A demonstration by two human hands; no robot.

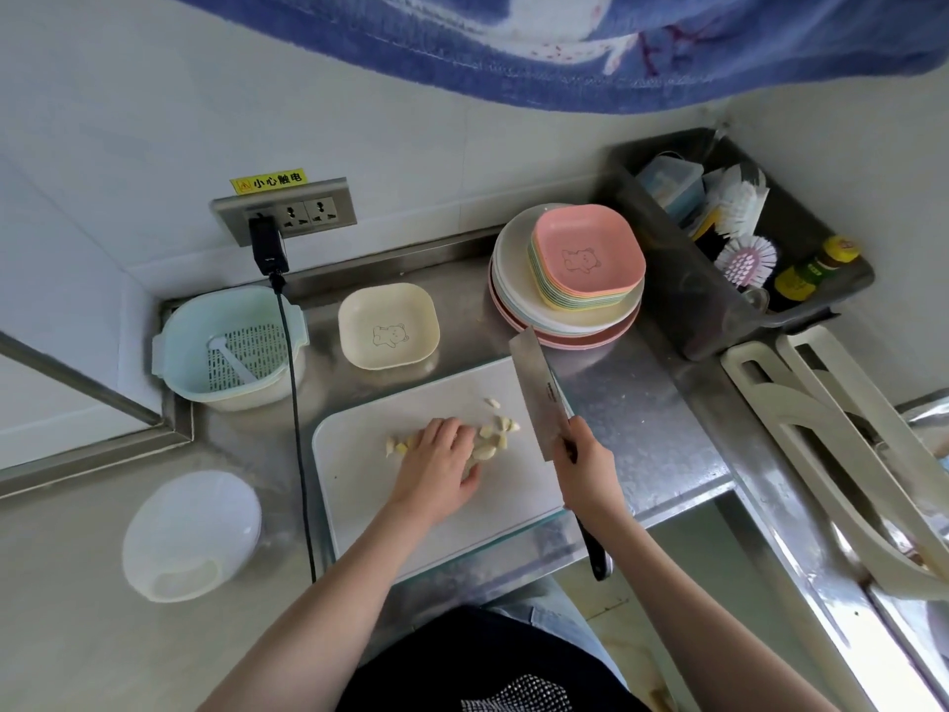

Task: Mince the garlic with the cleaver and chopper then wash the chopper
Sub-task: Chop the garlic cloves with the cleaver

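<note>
**Gathering the cloves before the cleaver comes down**

Centrally, we see a white cutting board [359,485] lying on the steel worktop [642,403], with the garlic [493,439] spread across its upper middle as peeled, partly cut cloves. The left hand [436,465] rests palm-down on the pile, fingers [452,429] relaxed and spread over the cloves, not clenched; we judge this is to herd them into one heap and keep them from rolling. The right hand [585,470] grasps the cleaver [539,398] where blade meets handle, fingers wrapped firmly round it. The blade is held raised and angled toward the upper right of the board, clear of the left hand, presumably for safety while the pile is arranged.

At the upper left of the frame stands a pale blue basket [231,346] with a slotted insert, and a translucent bowl [190,531] sits at the lower left; which of these, if either, belongs to the chopper we cannot tell. A cream dish [388,326] waits just above the board, probably to receive the mince. Stacked plates [565,280] sit at upper centre right. The mincing appears scarcely begun.
</note>
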